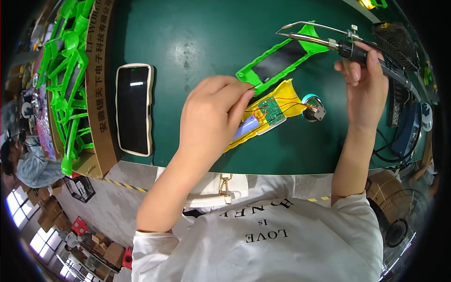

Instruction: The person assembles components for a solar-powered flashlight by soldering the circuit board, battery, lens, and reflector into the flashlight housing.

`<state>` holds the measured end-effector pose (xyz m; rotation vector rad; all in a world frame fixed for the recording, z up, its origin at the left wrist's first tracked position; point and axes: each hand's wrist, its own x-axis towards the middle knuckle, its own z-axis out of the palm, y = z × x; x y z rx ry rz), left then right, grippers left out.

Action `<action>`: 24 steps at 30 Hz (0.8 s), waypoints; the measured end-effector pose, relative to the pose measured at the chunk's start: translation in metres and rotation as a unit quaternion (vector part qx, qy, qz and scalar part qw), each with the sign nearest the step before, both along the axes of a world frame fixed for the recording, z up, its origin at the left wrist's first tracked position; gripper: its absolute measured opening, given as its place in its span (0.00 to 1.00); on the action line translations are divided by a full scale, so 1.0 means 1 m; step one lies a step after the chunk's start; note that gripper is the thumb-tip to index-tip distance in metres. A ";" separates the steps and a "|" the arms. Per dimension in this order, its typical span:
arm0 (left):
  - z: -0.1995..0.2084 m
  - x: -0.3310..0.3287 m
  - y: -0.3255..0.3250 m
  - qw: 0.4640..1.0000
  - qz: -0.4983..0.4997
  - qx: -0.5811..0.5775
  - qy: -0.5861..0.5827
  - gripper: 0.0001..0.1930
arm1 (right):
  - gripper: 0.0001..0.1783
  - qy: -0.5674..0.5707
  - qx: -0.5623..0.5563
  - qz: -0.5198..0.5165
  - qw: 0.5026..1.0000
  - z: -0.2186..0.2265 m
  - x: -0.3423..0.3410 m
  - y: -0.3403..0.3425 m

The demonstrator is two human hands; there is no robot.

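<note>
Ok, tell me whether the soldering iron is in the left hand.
No, the soldering iron is held in the right hand.

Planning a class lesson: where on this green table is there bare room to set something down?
Bare: the broad patch between the phone and green frame, beyond the left hand; a smaller one between the yellow shell and right forearm. Crowded: the middle, and the right edge, with a blue device and black fan-like unit.

One soldering iron (pixel 346 49), one circuit board (pixel 268 112), one phone (pixel 133 113) show.
</note>
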<state>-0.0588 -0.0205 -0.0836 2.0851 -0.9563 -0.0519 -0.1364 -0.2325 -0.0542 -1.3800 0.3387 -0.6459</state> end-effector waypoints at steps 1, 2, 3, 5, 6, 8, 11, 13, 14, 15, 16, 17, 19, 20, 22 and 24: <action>0.001 0.001 -0.001 1.000 -0.002 -0.001 0.002 0.05 | 0.16 0.002 -0.001 -0.002 1.000 0.000 0.000 -0.001; 0.005 0.002 -0.002 1.000 0.016 -0.005 0.010 0.06 | 0.16 -0.017 -0.006 0.018 1.000 0.000 0.000 -0.002; 0.005 0.002 -0.005 0.999 0.032 -0.009 0.021 0.07 | 0.17 -0.032 -0.013 0.035 0.999 -0.002 -0.001 -0.006; 0.007 0.003 -0.003 0.998 0.034 0.006 0.055 0.13 | 0.17 -0.030 -0.005 0.042 0.999 -0.005 -0.003 -0.012; 0.009 0.001 -0.002 0.994 0.054 0.000 0.097 0.16 | 0.18 -0.032 0.005 0.053 0.998 -0.007 -0.003 -0.014; 0.007 0.003 0.003 0.993 0.033 -0.006 0.111 0.20 | 0.19 -0.048 0.042 0.081 0.995 -0.009 -0.004 -0.020; 0.011 -0.003 0.006 0.993 0.036 -0.060 0.099 0.18 | 0.21 -0.072 0.091 0.131 0.984 -0.010 -0.004 -0.026; 0.013 -0.003 0.010 0.996 0.022 -0.044 0.073 0.13 | 0.22 -0.086 0.126 0.150 0.977 -0.012 -0.004 -0.029; 0.014 -0.004 0.011 0.997 0.027 -0.042 0.058 0.11 | 0.21 -0.089 0.133 0.169 0.972 -0.013 -0.006 -0.031; 0.016 -0.004 0.012 0.998 0.035 -0.039 0.041 0.09 | 0.21 -0.090 0.134 0.170 0.972 -0.013 -0.005 -0.030; 0.016 -0.004 0.011 0.997 0.042 -0.047 0.040 0.06 | 0.21 -0.088 0.163 0.148 0.971 -0.013 -0.006 -0.028; 0.017 -0.004 0.009 0.997 0.043 -0.047 0.039 0.06 | 0.20 -0.086 0.192 0.125 0.970 -0.012 -0.006 -0.026; 0.020 -0.008 0.006 0.953 0.095 -0.132 0.256 0.05 | 0.21 -0.077 0.185 0.110 0.973 -0.010 -0.005 -0.023; 0.017 -0.006 0.004 0.945 0.089 -0.185 0.254 0.06 | 0.21 -0.067 0.177 0.092 0.978 -0.009 -0.004 -0.022; 0.024 -0.005 -0.002 0.920 0.096 -0.217 0.313 0.07 | 0.21 -0.061 0.146 0.080 0.984 -0.007 -0.004 -0.020; 0.024 -0.005 -0.006 0.884 0.108 -0.254 0.377 0.05 | 0.21 -0.055 0.113 0.067 0.990 -0.004 -0.002 -0.015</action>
